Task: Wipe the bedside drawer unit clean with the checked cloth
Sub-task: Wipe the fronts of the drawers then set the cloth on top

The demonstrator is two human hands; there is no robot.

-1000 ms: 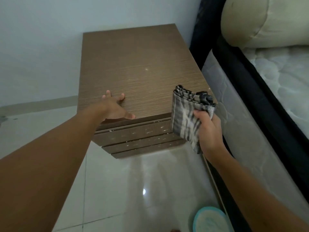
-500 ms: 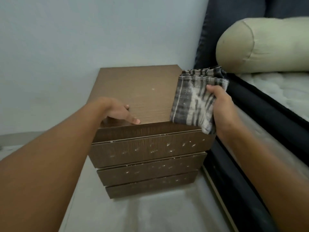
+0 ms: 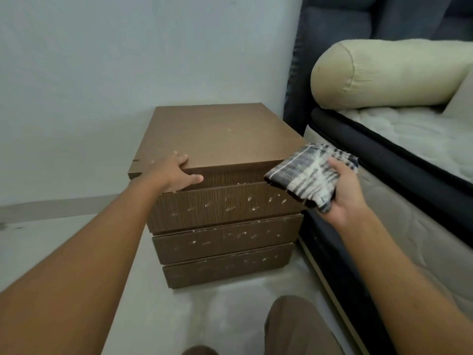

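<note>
Standing against the pale wall (image 3: 128, 60), just beside the bed, the brown wood-grain bedside drawer unit (image 3: 217, 134) shows a flat top and three drawer fronts stacked one above another. White specks (image 3: 230, 206) are scattered across all three fronts and along the ledges between them; a few more lie on the top.

The left hand (image 3: 176, 172) rests on the front left edge of the top. Its fingers lie fairly straight on the top surface and the thumb stretches out sideways along the recessed strip below the top panel. It holds nothing.

The right hand (image 3: 343, 198) grips the folded grey, black and white checked cloth (image 3: 307, 175), thumb pressed on its upper face and fingers curled beneath. The cloth is held roughly flat at the unit's front right corner, level with the top drawer. Whether it touches the wood cannot be told from this view.

To the right, a quilted cream mattress (image 3: 409, 131) with dark edging sits against a dark padded headboard (image 3: 332, 26), and a pale yellow-green cylindrical bolster (image 3: 384, 73) lies across its head end. The floor (image 3: 51, 239) is pale and glossy. A knee in brown trousers (image 3: 294, 329) shows at the bottom edge.
</note>
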